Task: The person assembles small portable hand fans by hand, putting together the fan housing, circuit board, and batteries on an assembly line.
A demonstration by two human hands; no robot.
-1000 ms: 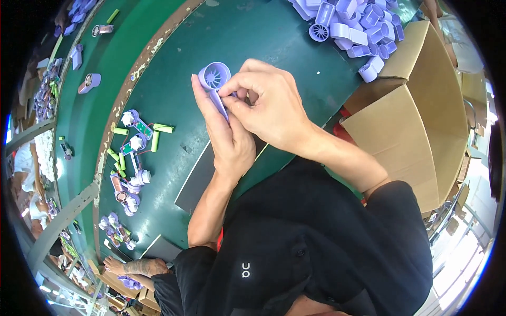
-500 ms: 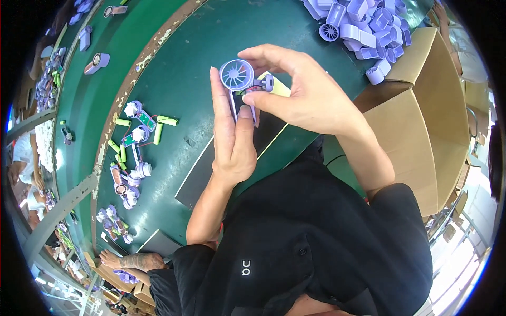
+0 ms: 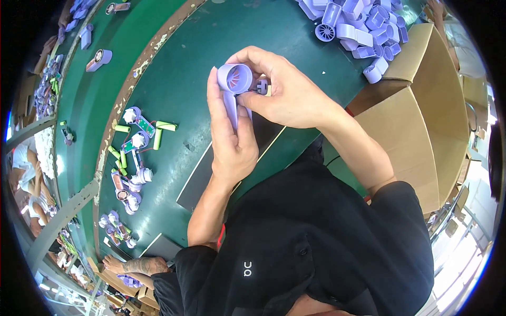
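Observation:
Between my two hands is a lavender handheld fan housing point(image 3: 230, 79), its round ribbed end tilted up and its handle pointing down. My left hand point(image 3: 232, 142) is wrapped along the handle and side of the round head. The fingers of my right hand point(image 3: 287, 87) curl behind the head, and its thumb presses where head and handle meet. A small purple-grey part point(image 3: 262, 87) shows beside the right thumb; what joins it to the housing is hidden by the hand. Under my hands lies a dark mat point(image 3: 203, 181) with a pale edge.
To the left lie several fan assemblies point(image 3: 139, 138) with circuit boards and green battery cells point(image 3: 158, 139). Lavender housings point(image 3: 363, 31) are heaped at the far right, above an open cardboard box point(image 3: 400, 126). Housings also sit on the green conveyor point(image 3: 79, 126). A co-worker's forearm point(image 3: 145, 265) shows lower left.
The housing has turned in my hands, showing more of its outer wall and hiding the open inside of the handle. My right hand has shifted slightly left and wraps closer around it.

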